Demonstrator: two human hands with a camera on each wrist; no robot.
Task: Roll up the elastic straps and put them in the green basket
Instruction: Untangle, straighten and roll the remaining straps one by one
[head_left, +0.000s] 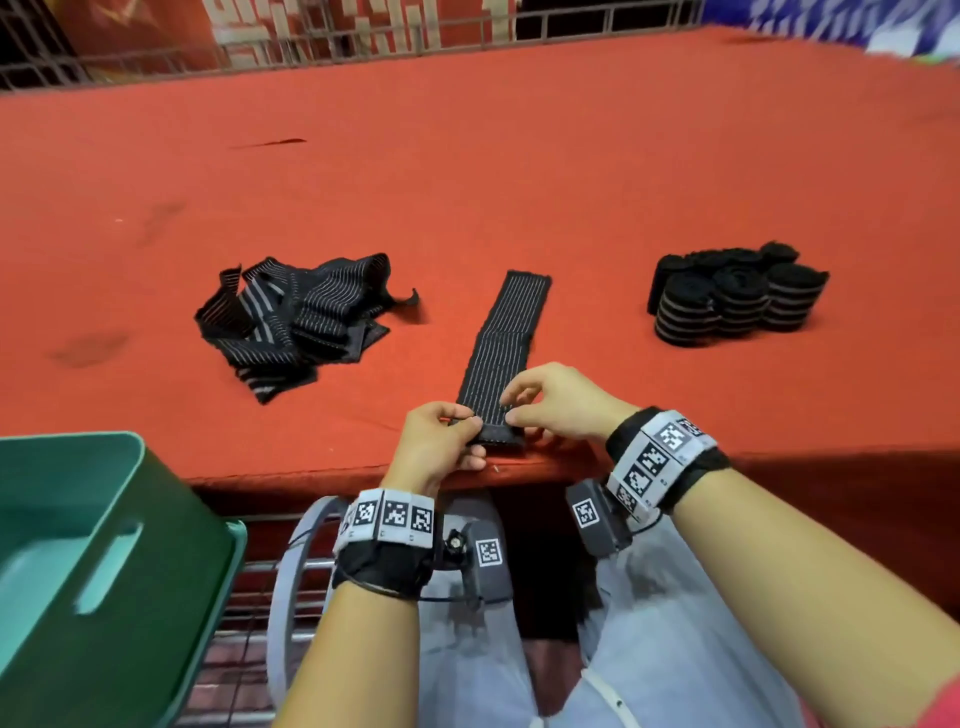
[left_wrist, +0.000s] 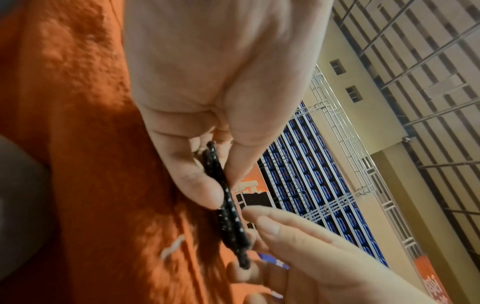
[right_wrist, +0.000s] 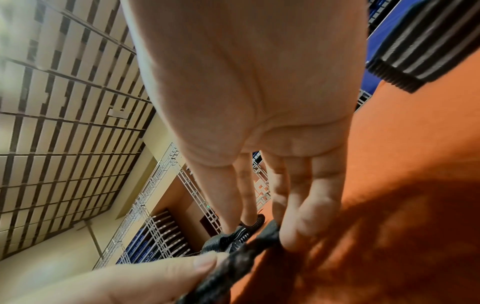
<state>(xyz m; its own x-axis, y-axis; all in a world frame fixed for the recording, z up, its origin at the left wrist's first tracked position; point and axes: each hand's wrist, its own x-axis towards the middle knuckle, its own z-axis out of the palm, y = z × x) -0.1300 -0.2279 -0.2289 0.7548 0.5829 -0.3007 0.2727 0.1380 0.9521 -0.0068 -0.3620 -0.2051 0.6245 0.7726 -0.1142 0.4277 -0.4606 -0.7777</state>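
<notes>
A: How is the flat elastic strap (head_left: 501, 343) held?
B: Its near end, at the edge of the red table (head_left: 467, 171), is pinched by the left hand (head_left: 441, 441) and by the thumb and fingers of the right hand (head_left: 558, 402).
A: And the rest?
B: Unrolled straps (head_left: 296, 317) are heaped left, rolled straps (head_left: 737, 299) stood right; the green basket (head_left: 98, 571) is seen lower left.

Cloth on cloth, plastic beside you.
Your strap (head_left: 501, 343) is ribbed, matt woven elastic; the table cover (head_left: 467, 171) is fuzzy orange felt; the green basket (head_left: 78, 545) is smooth plastic.
</notes>
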